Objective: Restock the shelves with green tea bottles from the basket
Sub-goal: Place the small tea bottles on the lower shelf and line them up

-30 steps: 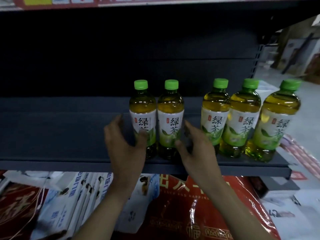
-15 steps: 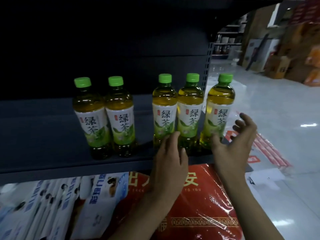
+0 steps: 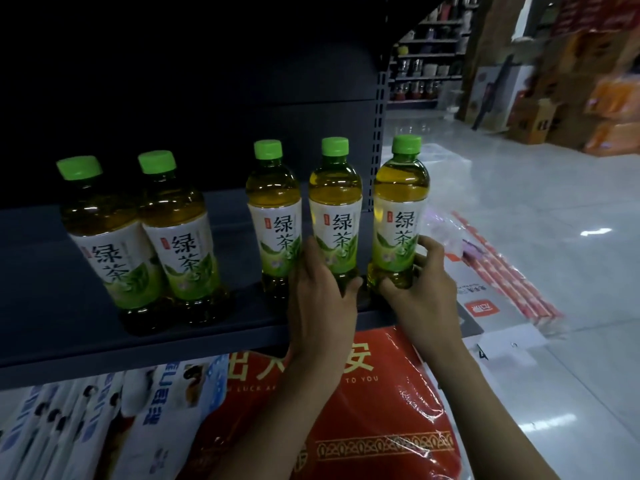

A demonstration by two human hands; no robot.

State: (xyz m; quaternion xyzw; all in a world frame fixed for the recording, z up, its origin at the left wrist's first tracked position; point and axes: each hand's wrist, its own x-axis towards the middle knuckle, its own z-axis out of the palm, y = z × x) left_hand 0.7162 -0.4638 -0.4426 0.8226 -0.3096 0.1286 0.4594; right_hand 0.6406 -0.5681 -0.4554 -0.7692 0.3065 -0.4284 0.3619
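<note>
Five green tea bottles stand upright on the dark shelf (image 3: 242,327) in front of me, all with green caps and white-and-green labels. My left hand (image 3: 320,299) is wrapped around the lower part of the fourth bottle (image 3: 335,216), fingers curling behind it on its left side and thumb at its right base. My right hand (image 3: 424,289) grips the fifth bottle (image 3: 400,216) near its base, fingers around its right side, thumb under the front. The two hands sit just beside each other, each closed on its own bottle, at the shelf's right end. Just left of my left hand stands the third bottle (image 3: 273,216), touching or nearly touching my knuckles; I cannot tell which. Well left of both hands, a pair of bottles (image 3: 138,237) stands touching one another. Below my wrists, under the shelf, lies a red plastic-wrapped package (image 3: 374,427), and to the left of my left forearm a row of blue-and-white packs (image 3: 104,417). Beyond my right hand is the glossy pale floor (image 3: 554,237).
</note>
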